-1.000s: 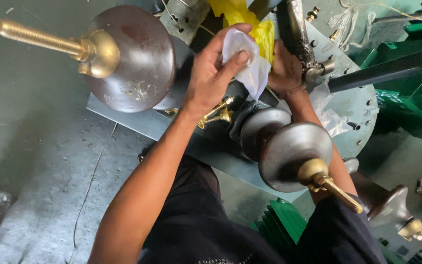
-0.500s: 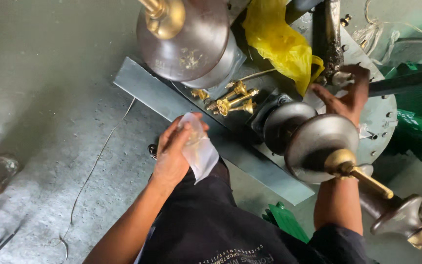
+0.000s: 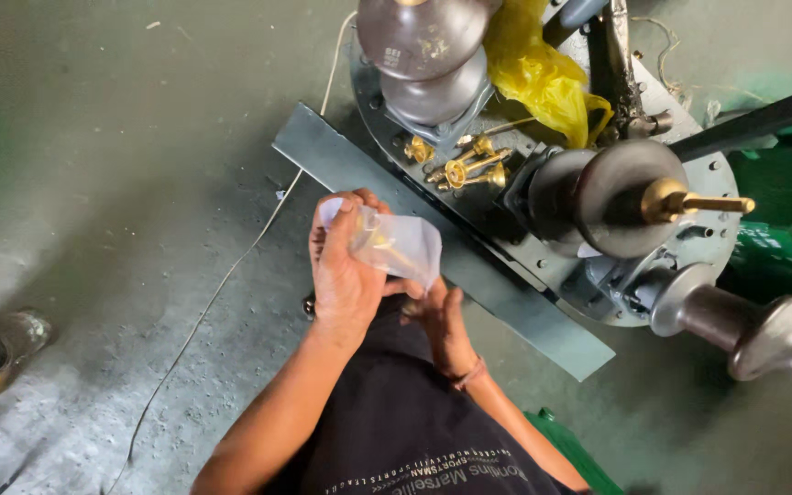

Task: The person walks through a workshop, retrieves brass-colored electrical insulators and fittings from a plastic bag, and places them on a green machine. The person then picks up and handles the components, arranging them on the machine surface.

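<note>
- The left hand clamps a small clear plastic bag in the middle of the frame; the right hand pinches its lower edge from below.
- Something brass shows inside the bag; I judge it can slip out onto the concrete floor if the bag tips.
- Compared with half a second ago, the right hand has left the metal machine and joined the bag.

left of the grey metal bar the concrete floor lies open; right of it, domed insulators and brass fittings crowd the way.
</note>
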